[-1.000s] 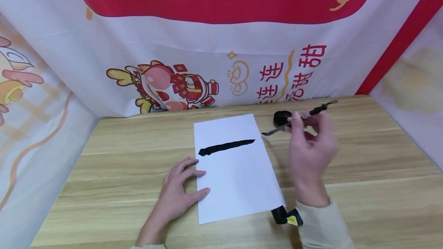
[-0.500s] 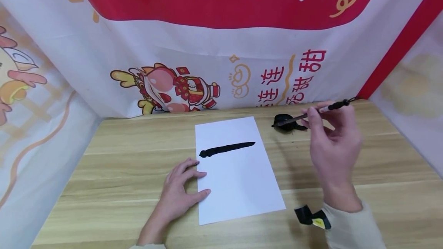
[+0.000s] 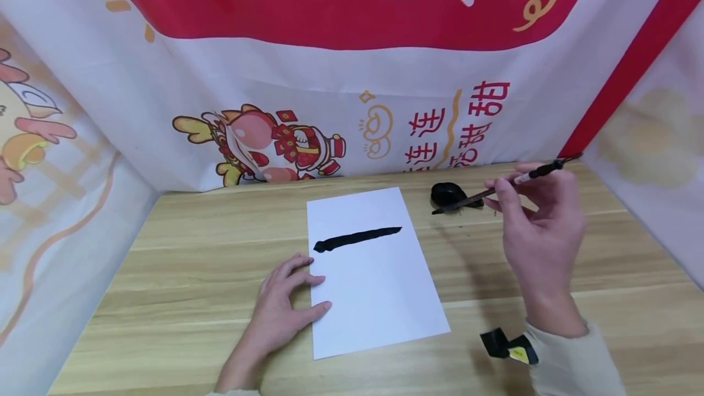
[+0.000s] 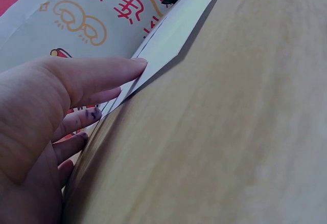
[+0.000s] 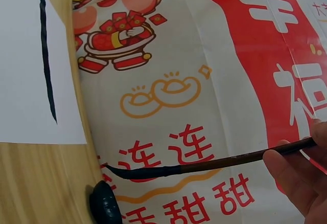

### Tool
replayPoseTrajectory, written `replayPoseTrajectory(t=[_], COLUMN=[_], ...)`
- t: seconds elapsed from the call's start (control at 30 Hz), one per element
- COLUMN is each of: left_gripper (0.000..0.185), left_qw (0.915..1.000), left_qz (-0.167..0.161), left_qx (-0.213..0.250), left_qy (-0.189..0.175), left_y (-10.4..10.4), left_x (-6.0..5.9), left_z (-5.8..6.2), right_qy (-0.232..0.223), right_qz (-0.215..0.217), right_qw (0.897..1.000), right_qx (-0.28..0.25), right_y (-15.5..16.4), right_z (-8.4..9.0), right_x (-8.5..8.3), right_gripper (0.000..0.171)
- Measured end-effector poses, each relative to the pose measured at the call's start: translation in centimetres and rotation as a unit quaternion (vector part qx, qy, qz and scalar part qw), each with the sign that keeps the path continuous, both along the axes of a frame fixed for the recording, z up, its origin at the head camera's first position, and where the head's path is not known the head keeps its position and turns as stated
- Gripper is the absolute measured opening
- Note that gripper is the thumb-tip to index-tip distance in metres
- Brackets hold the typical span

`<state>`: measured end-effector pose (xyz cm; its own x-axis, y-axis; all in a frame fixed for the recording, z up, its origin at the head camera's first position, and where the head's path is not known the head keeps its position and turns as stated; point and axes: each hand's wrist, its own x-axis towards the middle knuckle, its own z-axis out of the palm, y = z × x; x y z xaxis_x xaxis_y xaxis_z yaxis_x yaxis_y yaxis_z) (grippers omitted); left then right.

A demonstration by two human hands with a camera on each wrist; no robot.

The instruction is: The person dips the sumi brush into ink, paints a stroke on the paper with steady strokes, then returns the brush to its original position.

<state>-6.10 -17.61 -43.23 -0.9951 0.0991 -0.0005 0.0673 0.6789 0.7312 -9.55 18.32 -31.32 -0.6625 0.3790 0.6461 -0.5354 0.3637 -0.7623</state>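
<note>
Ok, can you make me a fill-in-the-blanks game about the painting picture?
1. The right hand holds a ____ with a dark handle.
2. The white paper has one thick ____ stroke painted across it.
3. The left hand rests with its fingers on the ____ edge of the paper.
4. The small black ink dish sits on the wooden ____ beside the paper.

Missing words: brush; black; left; table
</note>
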Motion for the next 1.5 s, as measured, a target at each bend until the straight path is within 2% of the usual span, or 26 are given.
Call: replayPoseTrajectory(t=[0.43, 0.57, 0.67, 0.73, 0.87, 0.97, 1.03, 1.1, 1.2, 1.37, 1.5], left_gripper=[0.038, 0.038, 0.038, 0.038, 0.039, 0.039, 0.039, 0.039, 0.039, 0.039, 0.04], left_qw=[1.0, 1.0, 1.0, 1.0, 1.0, 1.0, 1.0, 1.0, 1.0, 1.0, 1.0], left_qz=[-0.004, -0.002, -0.001, -0.001, -0.001, -0.001, -0.001, -0.001, -0.001, -0.001, -0.001], left_qx=[0.004, 0.002, 0.002, 0.001, 0.002, 0.002, 0.002, 0.001, 0.0, 0.0, 0.0], left_qy=[0.007, 0.006, 0.005, 0.004, 0.004, 0.006, 0.006, 0.007, 0.007, 0.007, 0.008], left_y=[0.0, -0.1, -0.1, -0.1, -0.1, -0.1, -0.1, 0.0, 0.0, 0.0, 0.0], left_x=[0.1, 0.1, 0.1, 0.1, 0.1, 0.1, 0.1, 0.1, 0.1, 0.1, 0.1], left_z=[-0.2, -0.1, -0.1, -0.1, -0.2, -0.2, -0.2, -0.1, -0.1, -0.1, -0.1], right_qy=[0.049, 0.08, 0.117, 0.126, 0.093, 0.062, 0.051, 0.056, 0.052, 0.065, 0.048], right_qz=[0.055, 0.068, 0.112, 0.13, 0.111, 0.113, 0.133, 0.171, 0.2, 0.212, 0.217], right_qw=[0.997, 0.994, 0.987, 0.983, 0.987, 0.988, 0.986, 0.981, 0.975, 0.967, 0.961], right_qx=[0.029, 0.038, 0.019, 0.019, 0.063, 0.083, 0.081, 0.07, 0.078, 0.127, 0.163], right_y=[1.5, 2.1, 2.5, 2.9, 3.7, 4.3, 4.6, 4.7, 4.7, 4.9, 5.0], right_z=[-0.6, -1.1, -1.6, -2.0, -3.0, -3.9, -4.5, -5.1, -5.7, -7.2, -8.0], right_x=[0.4, 0.2, -0.1, -0.2, -0.1, 0.1, 0.2, 0.2, 0.3, 0.3, 0.3], right_gripper=[0.027, 0.023, 0.017, 0.015, 0.022, 0.027, 0.03, 0.03, 0.032, 0.037, 0.04])
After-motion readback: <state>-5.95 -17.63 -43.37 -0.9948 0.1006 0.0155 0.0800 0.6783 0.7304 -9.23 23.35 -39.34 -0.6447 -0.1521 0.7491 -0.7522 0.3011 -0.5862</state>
